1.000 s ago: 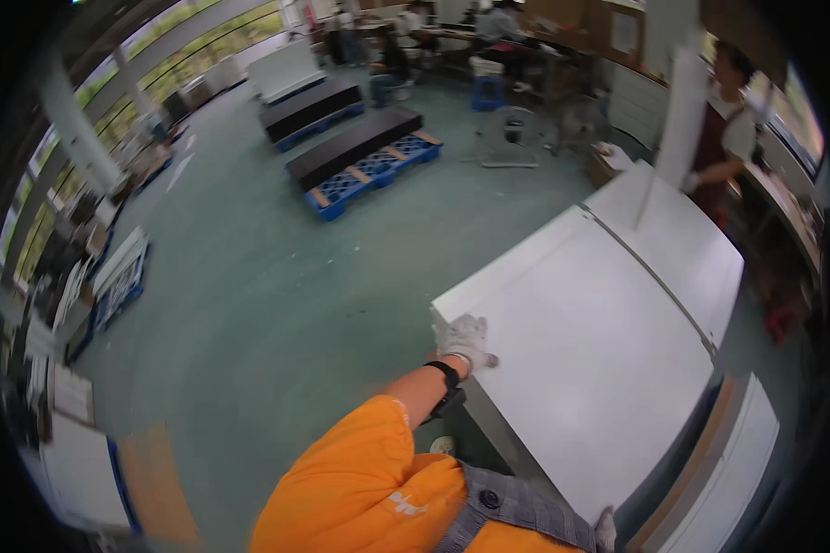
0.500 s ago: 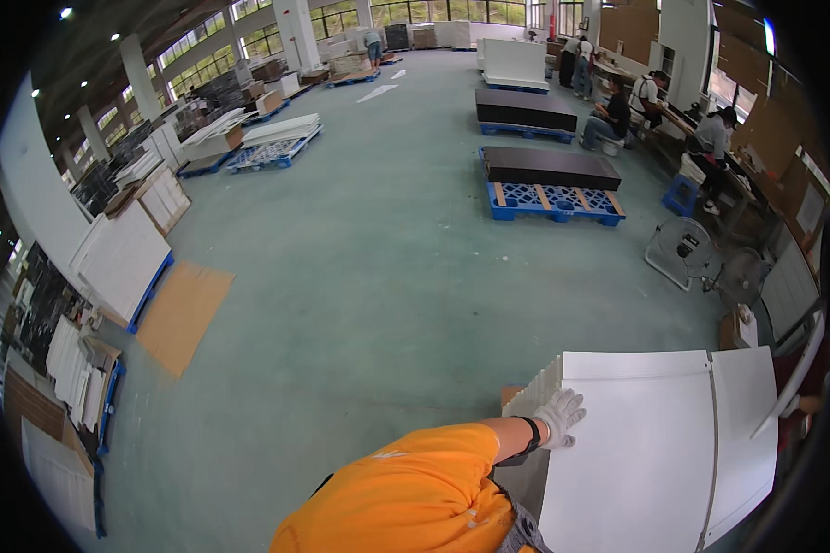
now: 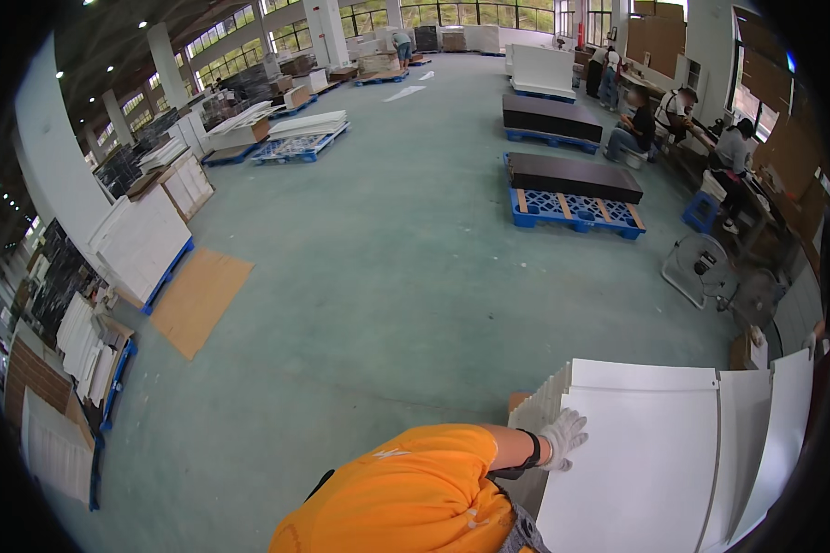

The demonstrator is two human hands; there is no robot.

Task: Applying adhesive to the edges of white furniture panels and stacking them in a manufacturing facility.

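Note:
A stack of white panels (image 3: pixel 636 461) fills the lower right, its many edges showing along its left side. My left hand (image 3: pixel 564 440), in a white glove, lies on the stack's left edge with its fingers apart. It grips nothing. The orange-sleeved arm with a dark wristband reaches in from below. At the stack's right side, a separate white panel (image 3: pixel 776 452) stands tilted up. Near that panel's upper corner, at the picture's rim, is a hand (image 3: pixel 813 338) that appears to be another person's. My right hand is out of sight.
Two floor fans (image 3: pixel 701 269) stand beyond the stack. Blue pallets (image 3: pixel 576 214) carry dark slabs ahead. Several people sit or stand along a workbench (image 3: pixel 756 184) at right. On the left are a brown sheet (image 3: pixel 201 300) on the floor and pallets of white boards (image 3: pixel 143 244).
The panel at the stack's right side has been raised and tilted further right, with the other hand rising too. My left hand stays on the stack. The view has turned slightly left.

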